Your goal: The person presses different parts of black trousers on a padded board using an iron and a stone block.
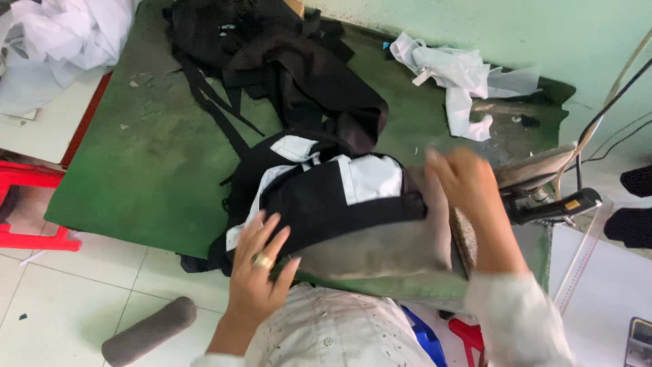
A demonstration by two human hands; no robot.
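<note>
Left hand [258, 268] with ring spread flat on black-and-white garment [333, 194], nothing grasped, garment draped over grey pressing pad [380, 248] on green table [142, 163], right hand [465, 180] blurred, open above pad's far end, iron [543, 194] just beside it

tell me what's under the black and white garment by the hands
The black and white garment lies over a grey padded pressing form, under the left hand and right hand. The green table shows around it; the form's covered part is hidden.

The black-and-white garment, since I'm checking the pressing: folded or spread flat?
Folded: the black-and-white garment lies bunched in layers over the grey pad, left hand pressing its edge.
</note>
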